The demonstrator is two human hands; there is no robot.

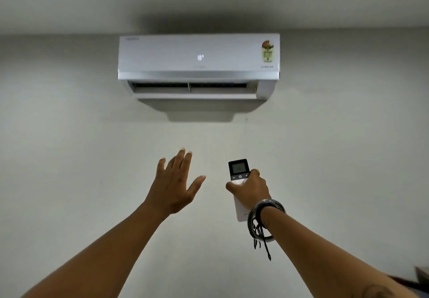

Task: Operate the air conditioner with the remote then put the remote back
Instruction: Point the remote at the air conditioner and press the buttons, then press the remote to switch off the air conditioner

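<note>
A white wall-mounted air conditioner (pixel 198 58) hangs high on the wall just under the ceiling. Its front display is lit and its lower flap stands open. My right hand (pixel 249 190) is raised below it, shut on a white remote (pixel 239 170) with a dark screen end pointing up at the unit. My thumb rests on the remote's front below the button row. My left hand (pixel 175 184) is lifted beside it, to the left, palm toward the wall, fingers spread and holding nothing.
A plain pale wall (pixel 69 135) fills the view, meeting the ceiling (pixel 209 0) above the unit. Bangles and dark threads circle my right wrist (pixel 264 219). A dark object's edge (pixel 421 277) shows at the bottom right corner.
</note>
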